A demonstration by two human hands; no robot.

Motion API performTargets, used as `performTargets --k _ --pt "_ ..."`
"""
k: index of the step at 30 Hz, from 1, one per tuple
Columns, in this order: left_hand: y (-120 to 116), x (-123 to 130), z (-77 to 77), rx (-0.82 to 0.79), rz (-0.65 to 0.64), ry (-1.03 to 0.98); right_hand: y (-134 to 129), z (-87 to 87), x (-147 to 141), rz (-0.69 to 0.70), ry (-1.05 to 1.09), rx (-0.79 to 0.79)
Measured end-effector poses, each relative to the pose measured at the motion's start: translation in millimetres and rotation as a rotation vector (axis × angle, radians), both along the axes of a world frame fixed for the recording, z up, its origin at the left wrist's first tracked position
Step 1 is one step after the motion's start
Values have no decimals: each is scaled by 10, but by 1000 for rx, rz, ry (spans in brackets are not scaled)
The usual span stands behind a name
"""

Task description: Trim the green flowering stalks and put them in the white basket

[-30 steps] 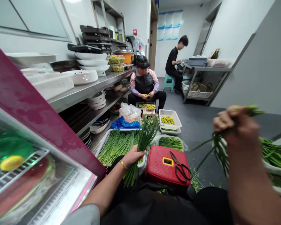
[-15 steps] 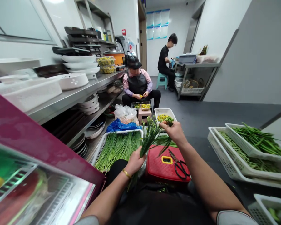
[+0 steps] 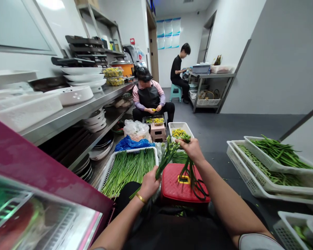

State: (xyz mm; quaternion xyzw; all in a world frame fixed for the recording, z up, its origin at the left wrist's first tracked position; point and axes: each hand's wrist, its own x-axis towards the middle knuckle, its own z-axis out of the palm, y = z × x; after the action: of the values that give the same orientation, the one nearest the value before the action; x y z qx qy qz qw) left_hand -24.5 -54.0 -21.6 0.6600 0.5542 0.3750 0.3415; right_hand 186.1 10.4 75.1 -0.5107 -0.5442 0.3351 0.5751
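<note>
My left hand [image 3: 149,184] is closed around a bunch of flowering chives [image 3: 168,155], with the pale buds pointing up and away from me. In my right hand [image 3: 193,150] I pinch a smaller clump of flowering chives [image 3: 189,170] near the buds, its green stems hanging down. Those stems dangle in front of a red box [image 3: 169,178] with a yellow-framed handle. Black-handled scissors [image 3: 201,191] lie on the box, partly hidden by the stems. To the left, a white crate [image 3: 156,156] holds many long green chive stems [image 3: 134,168].
Metal shelving [image 3: 75,114] with dishes runs along the left. Ahead, a seated person [image 3: 148,95] handles yellow flowers beside a pink stool [image 3: 158,133] and a white basket [image 3: 190,130]. Another person [image 3: 178,71] sits farther back. Stacked crates of green beans [image 3: 271,187] stand on the right.
The clump in my right hand has come away from the left-hand bunch, and its stems now hang over the scissors and the box handle. The view has shifted slightly.
</note>
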Motion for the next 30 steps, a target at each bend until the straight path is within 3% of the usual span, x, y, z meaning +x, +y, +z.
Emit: performTargets --k 2,7,10,15,21,23,26,30 --pt "-2 1 19 -82 -58 -134 -17 -25 -19 5 56 30" --pt "-19 -17 134 -479 -308 -619 -119 -62 -79 -74 220 34" --pt "-30 -27 169 -561 -372 -808 -182 -24 -109 -37 350 -19" --pt "-36 -24 87 -438 -304 -705 -229 287 26 3 543 62" --pt "-45 -88 83 -361 -269 -533 -476 882 739 -158 563 499" --pt "-27 -109 105 -319 -255 -447 -614 1009 966 -161 544 550" --pt "6 -107 115 -275 -226 -366 -738 1051 1052 -92 545 451" --pt "10 -24 104 -237 -181 -327 -648 841 642 2 495 152"
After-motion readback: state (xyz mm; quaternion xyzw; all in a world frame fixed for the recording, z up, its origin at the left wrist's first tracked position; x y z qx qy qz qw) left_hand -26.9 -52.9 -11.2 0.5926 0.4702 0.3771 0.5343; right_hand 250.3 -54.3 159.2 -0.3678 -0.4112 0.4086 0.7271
